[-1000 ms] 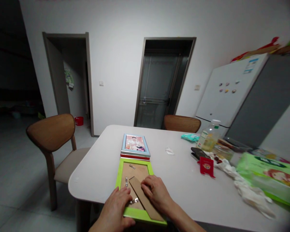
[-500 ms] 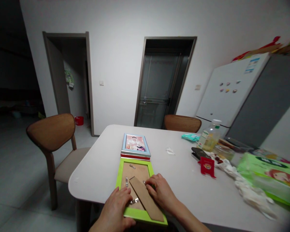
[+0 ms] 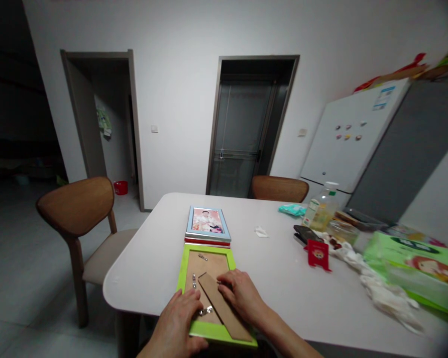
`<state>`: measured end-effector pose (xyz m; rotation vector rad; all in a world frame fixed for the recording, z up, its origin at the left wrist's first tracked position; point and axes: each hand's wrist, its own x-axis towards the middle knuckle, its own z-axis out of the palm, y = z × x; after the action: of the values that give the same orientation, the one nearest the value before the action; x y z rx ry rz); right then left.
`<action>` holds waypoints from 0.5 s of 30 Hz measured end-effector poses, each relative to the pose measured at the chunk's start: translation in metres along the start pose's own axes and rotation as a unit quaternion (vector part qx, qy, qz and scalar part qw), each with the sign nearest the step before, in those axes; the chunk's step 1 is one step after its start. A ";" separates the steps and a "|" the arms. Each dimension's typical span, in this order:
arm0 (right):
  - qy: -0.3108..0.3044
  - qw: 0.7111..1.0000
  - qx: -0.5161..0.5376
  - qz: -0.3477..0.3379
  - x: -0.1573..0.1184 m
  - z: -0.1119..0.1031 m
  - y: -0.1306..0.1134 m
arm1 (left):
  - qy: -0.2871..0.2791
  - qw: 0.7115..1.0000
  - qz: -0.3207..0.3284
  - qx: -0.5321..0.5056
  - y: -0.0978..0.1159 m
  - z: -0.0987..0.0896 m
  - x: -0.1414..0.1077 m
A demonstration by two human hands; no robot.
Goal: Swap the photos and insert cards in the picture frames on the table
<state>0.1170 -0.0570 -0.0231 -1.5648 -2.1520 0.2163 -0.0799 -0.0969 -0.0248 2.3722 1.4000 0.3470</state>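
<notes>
A lime-green picture frame [image 3: 230,255] lies back side up at the table's near edge. Its brown backing board carries several small metal clips [image 3: 194,281] and a slanted brown stand leg [image 3: 221,307]. My left hand [image 3: 181,318] grips the frame's lower left side, thumb along the bottom edge and fingers over the left border. My right hand [image 3: 242,294] is at the right border, its bent thumb and forefinger closed on a metal clip that they mostly hide. Just beyond, a light-blue picture frame [image 3: 227,226] with a photo lies face up on a red frame [image 3: 209,241].
On the white table [image 3: 142,268] are a scrap of paper [image 3: 261,232], a red card-like stand [image 3: 318,255], a dark phone-like object [image 3: 305,232], a bottle [image 3: 321,209], crumpled tissue [image 3: 388,298] and a green tissue pack [image 3: 414,268]. Wooden chairs [image 3: 78,204] stand left and behind.
My right thumb and forefinger have moved slightly inward over the backing board at the right-hand clip. My left hand stays on the frame. The view has shifted a little.
</notes>
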 end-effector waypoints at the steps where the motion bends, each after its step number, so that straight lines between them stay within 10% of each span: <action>1: -0.004 1.000 0.003 0.002 0.002 0.001 -0.001 | 0.001 1.000 0.001 0.000 0.000 0.000 0.000; 15: -0.018 1.000 -0.014 0.022 0.012 0.005 -0.004 | 0.004 1.000 0.007 -0.012 0.002 -0.003 -0.002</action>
<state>0.1079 -0.0461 -0.0222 -1.6358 -2.1584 0.2307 -0.0803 -0.0989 -0.0213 2.3643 1.3766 0.3761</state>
